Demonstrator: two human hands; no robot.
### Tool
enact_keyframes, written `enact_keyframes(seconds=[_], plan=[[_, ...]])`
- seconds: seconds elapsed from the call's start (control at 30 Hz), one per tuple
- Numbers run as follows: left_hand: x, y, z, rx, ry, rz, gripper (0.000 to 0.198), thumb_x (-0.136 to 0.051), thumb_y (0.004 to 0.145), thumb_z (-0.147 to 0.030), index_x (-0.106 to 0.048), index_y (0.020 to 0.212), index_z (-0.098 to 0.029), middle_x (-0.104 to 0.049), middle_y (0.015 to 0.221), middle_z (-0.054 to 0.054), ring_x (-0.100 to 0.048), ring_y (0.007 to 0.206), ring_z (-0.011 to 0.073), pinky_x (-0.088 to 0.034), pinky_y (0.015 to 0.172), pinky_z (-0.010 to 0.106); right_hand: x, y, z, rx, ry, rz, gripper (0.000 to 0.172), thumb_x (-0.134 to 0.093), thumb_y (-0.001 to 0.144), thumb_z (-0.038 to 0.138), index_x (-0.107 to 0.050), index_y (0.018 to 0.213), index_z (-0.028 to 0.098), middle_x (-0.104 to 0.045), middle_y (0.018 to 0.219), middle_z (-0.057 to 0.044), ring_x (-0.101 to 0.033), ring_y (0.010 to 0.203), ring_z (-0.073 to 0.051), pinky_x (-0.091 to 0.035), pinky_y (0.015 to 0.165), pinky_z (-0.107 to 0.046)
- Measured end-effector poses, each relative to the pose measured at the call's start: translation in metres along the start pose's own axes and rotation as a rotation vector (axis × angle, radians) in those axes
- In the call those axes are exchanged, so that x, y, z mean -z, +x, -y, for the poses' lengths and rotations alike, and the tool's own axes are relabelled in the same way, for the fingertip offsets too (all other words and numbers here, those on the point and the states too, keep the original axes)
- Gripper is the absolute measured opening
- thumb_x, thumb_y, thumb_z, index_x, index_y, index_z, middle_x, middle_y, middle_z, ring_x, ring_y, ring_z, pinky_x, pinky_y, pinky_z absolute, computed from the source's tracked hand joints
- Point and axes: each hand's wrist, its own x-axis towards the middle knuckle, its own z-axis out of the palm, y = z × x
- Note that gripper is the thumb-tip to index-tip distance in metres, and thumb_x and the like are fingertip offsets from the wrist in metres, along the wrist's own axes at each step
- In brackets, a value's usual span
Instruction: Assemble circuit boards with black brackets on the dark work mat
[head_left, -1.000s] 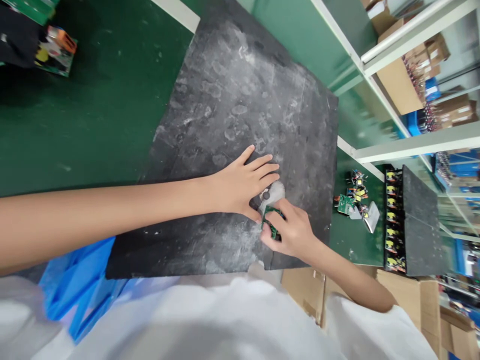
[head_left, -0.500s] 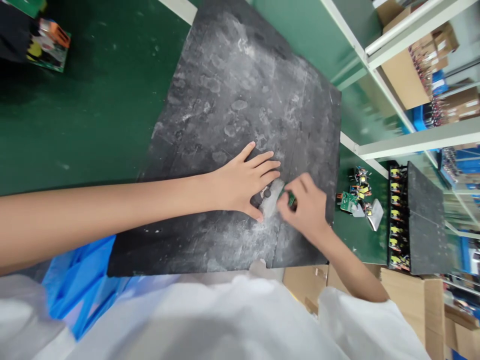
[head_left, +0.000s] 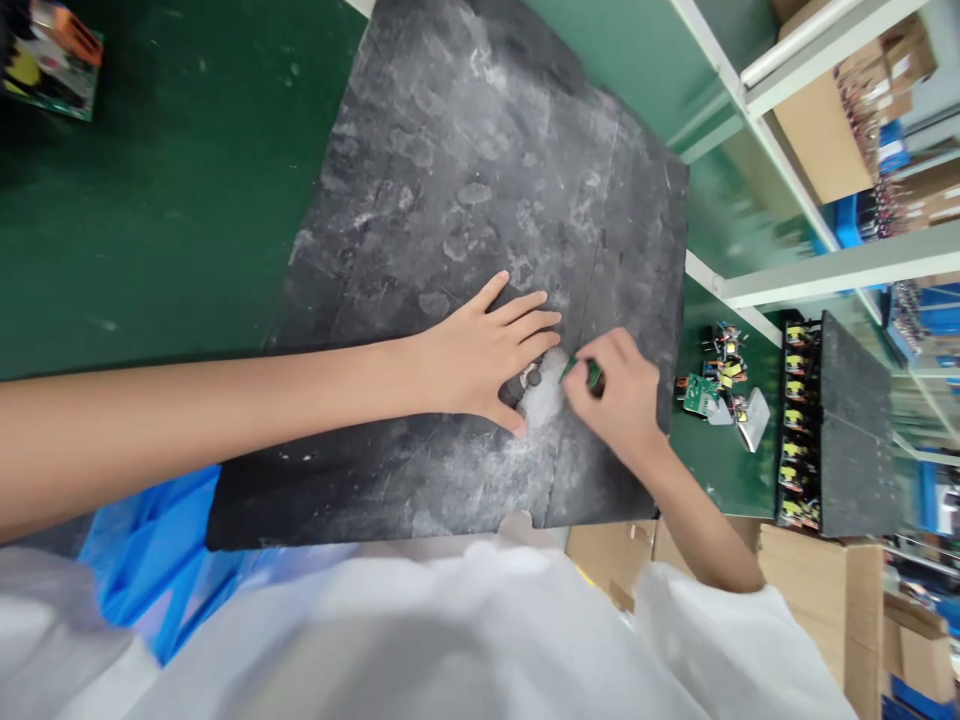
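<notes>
Circuit board [head_left: 592,373] in right hand [head_left: 622,405]

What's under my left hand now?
The left hand lies flat on the black mat. A white smear and a small dark round piece show at its edge. Anything beneath the palm is covered. The right hand holds a green board nearby.

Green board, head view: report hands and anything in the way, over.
Left hand open, flat on black mat. Right hand pinching green board at edge of white smear. Small grey disc between the hands.
</notes>
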Motion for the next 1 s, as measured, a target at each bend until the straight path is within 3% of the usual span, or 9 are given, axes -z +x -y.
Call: enact_keyframes(seconds=[0.07, 0.2, 0.33, 0.47, 0.6, 0.77, 0.9, 1.0], plan=[[0.0, 0.0, 0.0, 0.001, -0.002, 0.008, 0.095, -0.073, 0.065, -0.062, -0.043, 0.136, -0.006, -0.036, 0.145, 0.017, -0.023, 0.138, 0.0359, -0.006, 0.113, 0.058, 0.0, 0.0, -0.002, -0.029, -0.001, 0.005, 0.01, -0.045, 0.081, 0.017, -0.051, 0.073, 0.017, -0.048, 0.074, -0.003, -0.047, 0.059, -0.013, -0.035, 0.051, -0.024], [0.0, 0.0, 0.0, -0.006, 0.005, 0.008, 0.094, -0.072, 0.066, -0.063, -0.042, 0.137, -0.008, -0.036, 0.145, 0.016, -0.023, 0.138, 0.0352, -0.005, 0.113, 0.057, 0.0, -0.003, 0.0, 0.154, 0.004, 0.072, 0.01, -0.046, 0.08, 0.019, -0.051, 0.072, 0.017, -0.048, 0.072, -0.003, -0.044, 0.057, -0.013, -0.032, 0.048, -0.025], [0.0, -0.001, 0.001, -0.001, 0.012, 0.005, 0.096, -0.072, 0.064, -0.065, -0.043, 0.136, -0.009, -0.036, 0.146, 0.016, -0.022, 0.139, 0.0348, -0.004, 0.113, 0.057, 0.0, -0.002, 0.001, 0.001, -0.028, 0.006, 0.01, -0.045, 0.08, 0.018, -0.051, 0.073, 0.017, -0.05, 0.074, -0.003, -0.046, 0.059, -0.012, -0.033, 0.049, -0.024], [0.0, -0.001, 0.001, -0.006, -0.004, 0.008, 0.095, -0.072, 0.064, -0.064, -0.042, 0.136, -0.009, -0.036, 0.145, 0.016, -0.022, 0.139, 0.0345, -0.005, 0.113, 0.057, 0.002, -0.003, 0.004, 0.158, -0.006, 0.086, 0.011, -0.047, 0.079, 0.02, -0.051, 0.068, 0.018, -0.047, 0.07, -0.002, -0.044, 0.056, -0.012, -0.031, 0.048, -0.025], [0.0, -0.001, 0.001, -0.005, -0.004, -0.006, 0.096, -0.074, 0.062, -0.064, -0.044, 0.135, -0.009, -0.036, 0.145, 0.016, -0.023, 0.138, 0.0356, -0.006, 0.113, 0.058, 0.001, -0.003, -0.001, -0.013, -0.053, 0.006, 0.01, -0.045, 0.08, 0.018, -0.052, 0.073, 0.017, -0.05, 0.074, -0.003, -0.047, 0.058, -0.012, -0.033, 0.049, -0.024], [0.0, -0.001, 0.0, -0.016, -0.005, 0.007, 0.095, -0.074, 0.062, -0.064, -0.044, 0.135, -0.01, -0.035, 0.146, 0.016, -0.021, 0.139, 0.0357, -0.006, 0.113, 0.058, 0.002, -0.006, 0.003, 0.164, -0.021, 0.076, 0.01, -0.047, 0.078, 0.02, -0.051, 0.069, 0.018, -0.048, 0.07, -0.002, -0.043, 0.054, -0.012, -0.03, 0.047, -0.024], [0.0, -0.002, 0.0, -0.016, -0.004, 0.008, 0.094, -0.073, 0.063, -0.063, -0.045, 0.134, -0.009, -0.036, 0.145, 0.017, -0.021, 0.139, 0.0362, -0.005, 0.113, 0.058, 0.001, -0.005, 0.007, 0.026, -0.023, 0.001, 0.01, -0.045, 0.079, 0.018, -0.052, 0.072, 0.017, -0.05, 0.073, -0.003, -0.045, 0.057, -0.012, -0.032, 0.048, -0.024], [0.0, -0.002, 0.001, -0.026, -0.016, 0.003, 0.093, -0.072, 0.064, -0.063, -0.044, 0.135, -0.01, -0.036, 0.145, 0.016, -0.021, 0.139, 0.036, -0.005, 0.113, 0.058, -0.001, -0.004, 0.01, 0.159, 0.015, 0.054, 0.01, -0.048, 0.078, 0.021, -0.051, 0.068, 0.018, -0.048, 0.07, -0.002, -0.041, 0.055, -0.012, -0.03, 0.047, -0.024]])
